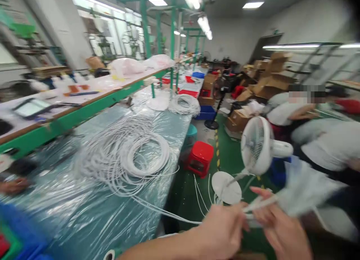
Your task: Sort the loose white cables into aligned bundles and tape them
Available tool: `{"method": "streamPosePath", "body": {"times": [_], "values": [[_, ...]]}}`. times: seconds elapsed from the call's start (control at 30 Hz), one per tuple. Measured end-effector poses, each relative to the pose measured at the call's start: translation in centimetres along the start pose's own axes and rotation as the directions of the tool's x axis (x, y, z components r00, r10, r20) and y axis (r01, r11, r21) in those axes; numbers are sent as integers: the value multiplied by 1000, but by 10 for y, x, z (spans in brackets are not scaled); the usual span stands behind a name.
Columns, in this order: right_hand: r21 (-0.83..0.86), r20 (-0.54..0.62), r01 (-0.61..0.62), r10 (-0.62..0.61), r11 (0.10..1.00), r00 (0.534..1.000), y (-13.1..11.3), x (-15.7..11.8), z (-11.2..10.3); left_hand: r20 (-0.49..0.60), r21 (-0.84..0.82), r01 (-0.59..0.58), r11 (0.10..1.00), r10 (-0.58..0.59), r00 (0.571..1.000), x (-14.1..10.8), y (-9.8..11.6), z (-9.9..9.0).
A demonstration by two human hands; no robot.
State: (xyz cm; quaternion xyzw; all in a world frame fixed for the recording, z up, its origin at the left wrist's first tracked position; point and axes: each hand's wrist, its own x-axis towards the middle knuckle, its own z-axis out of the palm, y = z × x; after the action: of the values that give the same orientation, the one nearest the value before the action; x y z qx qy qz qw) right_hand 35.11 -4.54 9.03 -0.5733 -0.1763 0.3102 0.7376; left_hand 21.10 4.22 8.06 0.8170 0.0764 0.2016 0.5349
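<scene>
Head view: film-covered blue-green table (92,211) is stretching left of the grip, in a lit workshop (225,31). Left hand (222,228) is clenching slim white cable strands (180,217); right hand (281,224) is holding them alongside. Strands are trailing leftward over the table edge (171,177) to loose white coils (126,159). Past the grip, green floor (228,151) is lying open between red plastic stool (201,155) and white fan (257,144).

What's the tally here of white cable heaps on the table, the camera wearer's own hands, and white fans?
White cable heaps, near and far: 2
Wearer's hands, left and right: 2
White fan: 1
Total: 5
</scene>
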Motion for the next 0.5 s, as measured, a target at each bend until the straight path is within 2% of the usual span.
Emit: {"method": "streamPosePath", "body": {"times": [0.1, 0.2, 0.33, 0.5], "values": [[115, -18, -8, 10, 993, 1000, 10, 16, 17, -71, -173, 126, 977, -140, 988, -10, -18, -7], [167, 26, -33, 29, 985, 999, 15, 25, 30, -111, -216, 201, 955, -229, 967, -21, -32, -9], [197, 93, -92, 75, 976, 993, 20, 27, 41, -143, -173, 222, 960, -247, 958, -37, -37, -13], [243, 122, -139, 112, 960, 986, 27, 29, 50, -195, -126, 200, 972, -222, 955, -51, -45, -16]]}}
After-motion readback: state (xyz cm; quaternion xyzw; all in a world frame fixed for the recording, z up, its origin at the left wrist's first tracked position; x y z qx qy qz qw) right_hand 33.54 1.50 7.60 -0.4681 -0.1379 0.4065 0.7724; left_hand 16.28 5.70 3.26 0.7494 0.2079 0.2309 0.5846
